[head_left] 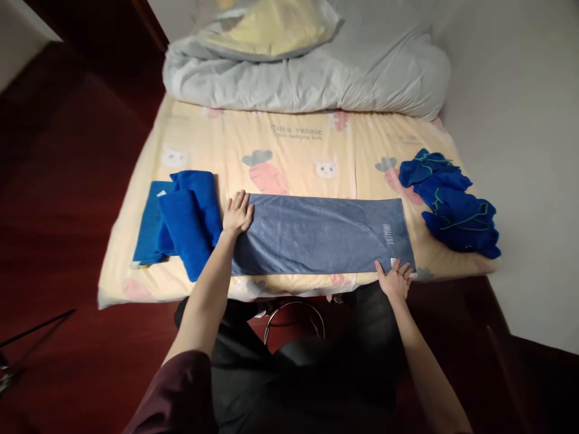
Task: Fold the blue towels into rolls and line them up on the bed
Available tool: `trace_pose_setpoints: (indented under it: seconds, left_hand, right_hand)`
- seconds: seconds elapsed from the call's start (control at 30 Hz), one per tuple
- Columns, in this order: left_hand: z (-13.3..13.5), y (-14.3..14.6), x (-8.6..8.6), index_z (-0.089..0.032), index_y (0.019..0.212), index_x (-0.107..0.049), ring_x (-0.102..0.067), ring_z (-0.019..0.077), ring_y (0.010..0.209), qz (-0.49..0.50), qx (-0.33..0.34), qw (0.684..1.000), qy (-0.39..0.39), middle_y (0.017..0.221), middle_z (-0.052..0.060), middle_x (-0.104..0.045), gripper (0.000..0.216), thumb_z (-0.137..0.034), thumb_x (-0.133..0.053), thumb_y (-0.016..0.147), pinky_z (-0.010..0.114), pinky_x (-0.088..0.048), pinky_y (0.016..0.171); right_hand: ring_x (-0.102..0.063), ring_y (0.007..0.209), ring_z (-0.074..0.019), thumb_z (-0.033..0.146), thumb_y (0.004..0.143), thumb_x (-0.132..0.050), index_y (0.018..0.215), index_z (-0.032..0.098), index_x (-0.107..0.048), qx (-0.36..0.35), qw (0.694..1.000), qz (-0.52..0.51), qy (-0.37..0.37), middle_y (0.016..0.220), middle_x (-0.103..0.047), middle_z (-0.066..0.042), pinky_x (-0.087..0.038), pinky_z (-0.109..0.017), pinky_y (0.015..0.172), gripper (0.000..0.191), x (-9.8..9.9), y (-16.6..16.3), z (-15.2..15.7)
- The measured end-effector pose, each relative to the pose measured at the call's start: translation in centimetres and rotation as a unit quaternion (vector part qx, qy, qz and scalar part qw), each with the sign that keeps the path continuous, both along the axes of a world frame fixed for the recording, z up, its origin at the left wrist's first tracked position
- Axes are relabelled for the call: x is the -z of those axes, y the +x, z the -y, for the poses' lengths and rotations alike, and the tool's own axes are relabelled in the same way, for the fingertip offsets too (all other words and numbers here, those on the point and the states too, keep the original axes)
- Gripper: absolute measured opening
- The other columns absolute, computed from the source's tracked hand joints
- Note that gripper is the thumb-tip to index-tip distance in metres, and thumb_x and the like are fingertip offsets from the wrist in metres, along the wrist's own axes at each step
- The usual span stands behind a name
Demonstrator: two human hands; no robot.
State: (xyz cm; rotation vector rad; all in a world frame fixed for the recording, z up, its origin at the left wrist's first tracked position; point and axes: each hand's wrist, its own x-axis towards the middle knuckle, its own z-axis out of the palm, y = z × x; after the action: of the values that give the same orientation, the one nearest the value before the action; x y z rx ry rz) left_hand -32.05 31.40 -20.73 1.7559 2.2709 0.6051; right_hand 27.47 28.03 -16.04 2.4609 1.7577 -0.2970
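A grey-blue towel lies spread flat across the near part of the bed. My left hand rests flat on its far left corner, fingers stretched out. At the towel's near right corner my right hand lies open, fingers spread on the cloth by the bed's edge. A stack of folded bright blue towels sits just left of my left hand. A heap of crumpled blue cloths lies to the right of the towel.
The bed has a yellow sheet printed with carrots and rabbits. A rolled grey duvet and a pillow lie at its far end. A white wall runs along the right. Dark red floor lies to the left. A metal stool ring shows between my knees.
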Motion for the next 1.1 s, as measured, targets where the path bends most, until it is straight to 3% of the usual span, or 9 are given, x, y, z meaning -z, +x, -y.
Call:
trace_pose_setpoints:
  seconds: [0.13,0.23,0.5,0.6,0.7,0.8,0.87,0.97,1.1]
  left_hand:
    - [0.4,0.5,-0.7,-0.005,0.169,-0.039,-0.015,0.0319,0.172,0.006,0.001,1.000,0.007,0.181,0.020,-0.026,0.071,-0.043,-0.036,0.110,0.061,-0.008,0.140]
    - [3.0,2.4,-1.9,-0.007,0.171,-0.036,-0.009,0.0305,0.173,0.001,-0.005,1.000,0.017,0.183,0.018,-0.020,0.071,-0.044,-0.037,0.111,0.057,-0.004,0.141]
    - [22.2,9.7,-1.6,-0.007,0.170,-0.039,-0.017,0.0339,0.171,0.004,-0.035,0.999,-0.010,0.180,0.021,-0.025,0.071,-0.046,-0.033,0.111,0.060,-0.019,0.139]
    - [28.0,11.8,-1.9,-0.006,0.172,-0.034,-0.021,0.0369,0.170,0.010,-0.053,0.998,-0.035,0.179,0.023,-0.026,0.076,-0.048,-0.038,0.109,0.061,-0.022,0.138]
    - [32.7,13.8,-3.1,-0.012,0.172,-0.038,-0.024,0.0368,0.169,-0.004,-0.054,0.997,-0.048,0.178,0.020,-0.033,0.072,-0.045,-0.043,0.108,0.062,-0.021,0.138]
    - [37.3,15.5,-4.1,-0.016,0.165,-0.050,-0.025,0.0389,0.169,-0.029,-0.107,0.993,-0.037,0.176,0.019,-0.038,0.063,-0.043,-0.044,0.108,0.066,-0.021,0.137]
    - [39.7,16.2,-4.3,-0.016,0.162,-0.054,-0.024,0.0425,0.168,-0.032,-0.163,0.986,-0.030,0.178,0.021,-0.033,0.062,-0.044,-0.046,0.108,0.071,-0.023,0.135]
    - [41.3,16.5,-4.3,-0.015,0.160,-0.056,-0.026,0.0441,0.167,-0.021,-0.221,0.975,-0.024,0.179,0.022,-0.029,0.061,-0.045,-0.049,0.107,0.071,-0.028,0.133]
    - [40.3,16.2,-4.4,-0.015,0.153,-0.063,-0.031,0.0425,0.166,-0.016,-0.238,0.971,-0.021,0.175,0.021,-0.039,0.057,-0.041,-0.051,0.104,0.065,-0.032,0.133]
  right_hand:
    - [-0.016,0.168,-0.0517,0.071,0.105,-0.037,0.172,-0.005,-0.026,-0.002,1.000,0.007,-0.003,0.177,-0.017,-0.038,-0.018,-0.067,0.134,0.102,-0.1,-0.1,0.0]
    - [-0.015,0.168,-0.0499,0.069,0.105,-0.036,0.173,-0.003,-0.026,-0.012,1.000,-0.008,0.026,0.178,-0.017,-0.035,-0.016,-0.066,0.135,0.099,0.0,-0.1,0.3]
    - [-0.028,0.168,-0.0347,0.049,0.108,-0.034,0.166,0.012,-0.042,-0.113,0.963,-0.147,0.197,0.178,-0.033,-0.022,-0.027,-0.054,0.137,0.069,-1.0,-0.1,2.5]
    - [-0.043,0.160,-0.0354,0.046,0.106,-0.044,0.151,0.020,-0.059,-0.160,0.919,-0.280,0.227,0.169,-0.050,-0.019,-0.030,-0.050,0.137,0.055,-1.2,-1.4,4.8]
    - [-0.067,0.135,-0.0369,0.051,0.100,-0.059,0.121,0.025,-0.074,-0.126,0.856,-0.462,0.195,0.137,-0.076,-0.014,-0.046,-0.052,0.127,0.036,-0.5,-4.5,8.6]
    - [-0.078,0.084,-0.0301,0.063,0.097,-0.063,0.100,0.023,-0.075,-0.071,0.810,-0.564,0.146,0.092,-0.081,-0.009,-0.067,-0.047,0.089,0.041,0.8,-9.0,12.2]
    - [-0.073,0.065,-0.0234,0.065,0.091,-0.071,0.096,0.022,-0.075,-0.015,0.755,-0.647,0.108,0.079,-0.078,-0.007,-0.064,-0.038,0.069,0.044,1.6,-12.0,13.5]
    - [-0.070,0.057,-0.0180,0.059,0.085,-0.081,0.094,0.020,-0.074,0.067,0.676,-0.731,0.065,0.077,-0.078,-0.005,-0.059,-0.029,0.058,0.041,2.1,-15.3,13.7]
    - [-0.072,0.058,-0.0163,0.056,0.084,-0.083,0.106,0.018,-0.070,0.136,0.615,-0.776,0.033,0.084,-0.082,-0.005,-0.058,-0.025,0.055,0.046,2.2,-17.5,12.6]
